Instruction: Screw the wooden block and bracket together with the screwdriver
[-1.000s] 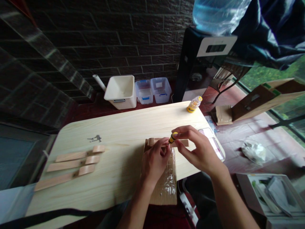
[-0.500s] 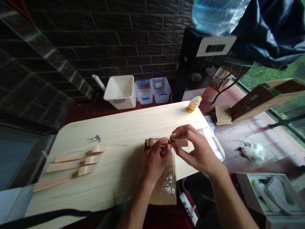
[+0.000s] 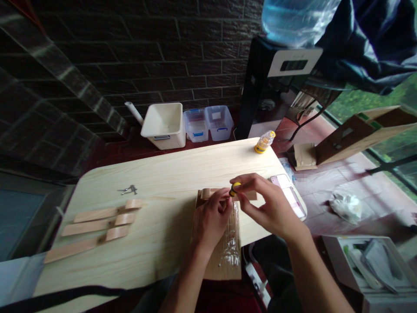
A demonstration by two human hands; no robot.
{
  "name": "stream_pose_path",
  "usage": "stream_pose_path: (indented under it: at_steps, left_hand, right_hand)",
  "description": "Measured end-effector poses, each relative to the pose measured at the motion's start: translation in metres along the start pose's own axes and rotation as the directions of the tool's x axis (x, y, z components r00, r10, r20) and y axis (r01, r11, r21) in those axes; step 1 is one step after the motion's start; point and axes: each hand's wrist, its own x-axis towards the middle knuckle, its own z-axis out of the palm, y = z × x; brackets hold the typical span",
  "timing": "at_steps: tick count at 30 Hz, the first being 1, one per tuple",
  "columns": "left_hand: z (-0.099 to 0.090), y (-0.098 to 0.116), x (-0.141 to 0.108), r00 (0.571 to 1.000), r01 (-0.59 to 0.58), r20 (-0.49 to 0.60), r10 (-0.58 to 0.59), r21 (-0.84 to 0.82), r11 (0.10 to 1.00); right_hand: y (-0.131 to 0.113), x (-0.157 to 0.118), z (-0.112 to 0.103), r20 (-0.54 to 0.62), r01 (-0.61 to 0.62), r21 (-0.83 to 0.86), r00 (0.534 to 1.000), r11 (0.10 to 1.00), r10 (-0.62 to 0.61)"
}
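Observation:
My right hand point(image 3: 265, 202) pinches a short yellow-and-black screwdriver point(image 3: 234, 188), held by its handle between thumb and fingertips. Its tip is hidden behind my left fingers. My left hand point(image 3: 211, 217) is closed at the screwdriver's lower end, pressing on a light-brown strip point(image 3: 250, 194) with a curled loop at its left end. That strip lies across the far end of a tape-covered cardboard piece point(image 3: 223, 267) on the table. To the left lie more light-brown looped strips point(image 3: 94, 214), side by side. Beyond them sit several small metal pieces point(image 3: 130, 189).
The pale wooden table point(image 3: 156, 174) bears a clear bottle with yellow parts point(image 3: 265, 142) and a phone point(image 3: 288, 196) at the right edge. Behind stand a cream bin point(image 3: 164, 126), two clear plastic boxes point(image 3: 220, 124) and a water dispenser point(image 3: 267, 87). An open box point(image 3: 368, 269) is at lower right.
My right fingers have shifted slightly around the screwdriver, and its yellow top now shows more and tilts differently. My left hand stays in place on the strip.

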Motion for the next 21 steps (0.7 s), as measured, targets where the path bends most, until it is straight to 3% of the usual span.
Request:
stream_pose_path:
  at_steps: [9, 21]
  left_hand:
    - [-0.0005, 0.0000, 0.0001, 1.000, 0.007, 0.015, -0.007, -0.059, 0.998]
    - [-0.0011, -0.0012, -0.0007, 1.000, 0.004, 0.016, -0.003, -0.020, 1.000]
  right_hand:
    - [0.0010, -0.0003, -0.0017, 0.009, 0.002, -0.023, 1.000, 1.000, -0.002]
    - [-0.0001, 0.0003, -0.0020, -0.003, 0.030, -0.062, 1.000, 0.998, -0.030]
